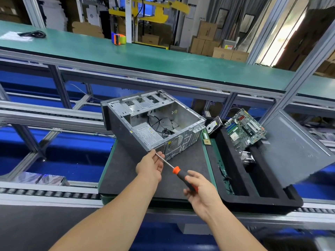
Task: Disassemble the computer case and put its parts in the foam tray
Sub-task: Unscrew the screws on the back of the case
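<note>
The opened computer case lies on its side on a dark mat, with a power supply and loose cables inside. My right hand grips the orange-and-black handle of a screwdriver. The shaft points at the case's near rear corner. My left hand pinches that shaft close to its tip. To the right stands the black foam tray, holding a motherboard, a hard drive, a heatsink and the grey side panel.
A memory stick lies between the case and the tray. The mat sits on a roller conveyor. Behind runs a green belt with a tape dispenser and a coiled black cable.
</note>
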